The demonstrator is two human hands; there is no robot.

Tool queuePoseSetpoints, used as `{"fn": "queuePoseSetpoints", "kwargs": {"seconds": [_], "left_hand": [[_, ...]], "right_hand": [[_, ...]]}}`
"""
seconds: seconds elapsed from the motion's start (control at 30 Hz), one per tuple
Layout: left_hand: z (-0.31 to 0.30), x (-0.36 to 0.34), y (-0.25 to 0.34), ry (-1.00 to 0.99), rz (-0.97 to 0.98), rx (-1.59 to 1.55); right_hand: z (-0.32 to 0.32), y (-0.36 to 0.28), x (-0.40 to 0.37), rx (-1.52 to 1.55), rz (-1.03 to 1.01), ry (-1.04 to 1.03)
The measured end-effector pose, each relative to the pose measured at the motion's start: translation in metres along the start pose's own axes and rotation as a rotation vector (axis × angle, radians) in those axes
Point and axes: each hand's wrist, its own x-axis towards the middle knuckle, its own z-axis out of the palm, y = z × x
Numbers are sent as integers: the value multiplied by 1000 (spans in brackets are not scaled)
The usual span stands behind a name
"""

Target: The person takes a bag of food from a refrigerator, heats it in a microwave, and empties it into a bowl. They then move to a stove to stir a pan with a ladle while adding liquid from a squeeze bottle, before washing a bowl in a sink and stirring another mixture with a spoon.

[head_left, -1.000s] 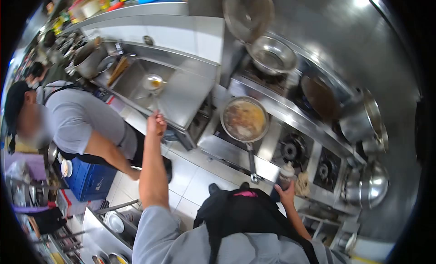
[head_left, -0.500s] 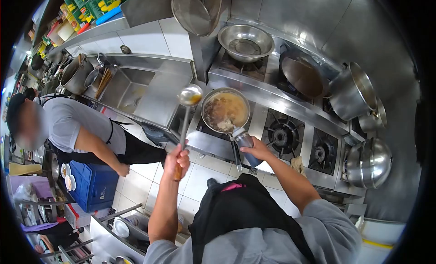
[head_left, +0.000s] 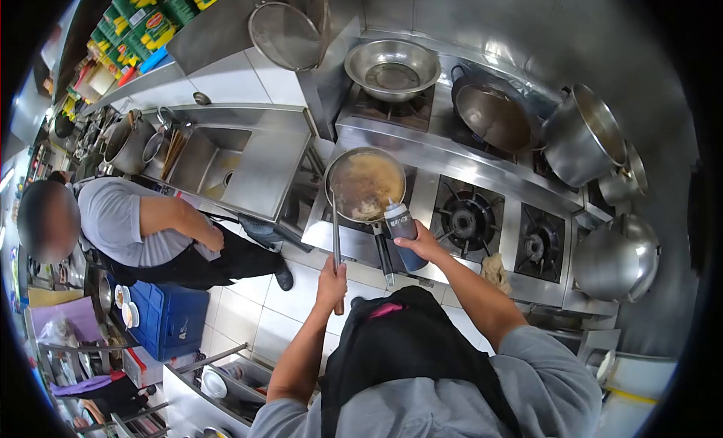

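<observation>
A pan (head_left: 382, 156) of brown broth sits on the front left burner, its dark handle pointing toward me. My left hand (head_left: 330, 286) is closed round the wooden grip of a long metal ladle (head_left: 337, 238); the shaft reaches up to the pan's left side and the bowl is hard to make out there. In my right hand (head_left: 424, 244) is a squeeze bottle (head_left: 403, 235) with a dark bluish body, tilted, its nozzle by the pan's near right rim. Some pale food (head_left: 367, 210) lies in the broth near that rim.
A metal bowl (head_left: 392, 48), a dark wok (head_left: 495, 114) and tall pots (head_left: 584, 137) line the rear shelf. A cloth (head_left: 495, 274) lies at the stove's front edge. At the left another person (head_left: 113, 223) stands by a sink (head_left: 211, 163) and a blue crate (head_left: 173, 317).
My left hand has brought the ladle down and right, from beside the pan to its left side. The bottle stays by the rim. The other person's arm is now bent across the body.
</observation>
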Motion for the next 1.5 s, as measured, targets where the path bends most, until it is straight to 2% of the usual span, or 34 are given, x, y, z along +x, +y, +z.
{"fn": "queuePoseSetpoints", "kwargs": {"seconds": [0.03, 0.07, 0.1, 0.17, 0.2, 0.23, 0.3, 0.37, 0.47, 0.5, 0.57, 0.6, 0.67, 0.7, 0.77, 0.83, 0.9, 0.93, 1.03, 1.23, 1.3, 1.37, 1.5], "left_hand": [[0, -4, 19, -174, -297, -326], [4, -7, 23, -191, -314, -446], [7, -7, 26, -200, -312, -438], [10, -9, 38, -253, -513, -849], [10, -9, 43, -267, -565, -1032], [9, -7, 42, -271, -568, -1029], [3, 1, 37, -463, -661, -1432], [-4, 3, 44, -505, -683, -1474], [-13, -3, 67, -397, -670, -1200], [-15, -4, 68, -393, -669, -1201], [-20, -4, 68, -357, -547, -809], [-24, -5, 69, -352, -545, -810], [-35, -10, 77, -336, -403, -509], [-40, -13, 82, -334, -402, -510], [-50, -21, 96, -278, -292, -272], [-46, -8, 66, -230, -279, -200], [-36, 9, 27, 94, 328, 397], [-40, 11, 47, 20, 166, 409], [-30, 38, 36, -4, 146, 587], [-10, 45, 49, -130, 183, 755], [-8, 37, 46, -134, 208, 787], [-9, 26, 42, -121, 338, 855], [-23, 5, 32, -150, 342, 906]], "right_hand": [[-3, -4, -8, -49, -65, 34], [-4, -4, -14, -98, -128, 68], [-4, -1, -20, -91, -124, 77], [-5, 8, -32, -33, -299, 151], [-7, 18, -35, -33, -283, 147], [-9, 21, -43, -30, -279, 150], [-14, 25, -62, 1, -303, 191], [-20, 41, -74, -22, -289, 218], [-28, 55, -95, -5, -287, 281], [-31, 60, -103, -5, -289, 278], [-38, 64, -119, 8, -219, 320], [-38, 69, -123, 26, -226, 364], [-45, 64, -135, 32, -201, 365], [-48, 63, -140, 36, -173, 371], [-49, 76, -145, 23, -145, 397], [-49, 85, -146, 78, -160, 429], [-49, 74, -152, 92, -173, 426], [-49, 68, -152, 108, -188, 421], [-47, 69, -148, 69, -172, 404], [-40, 55, -139, 73, -203, 395], [-39, 50, -139, 82, -181, 367], [-38, 54, -137, 72, -189, 364], [-36, 60, -135, 88, -191, 357]]}}
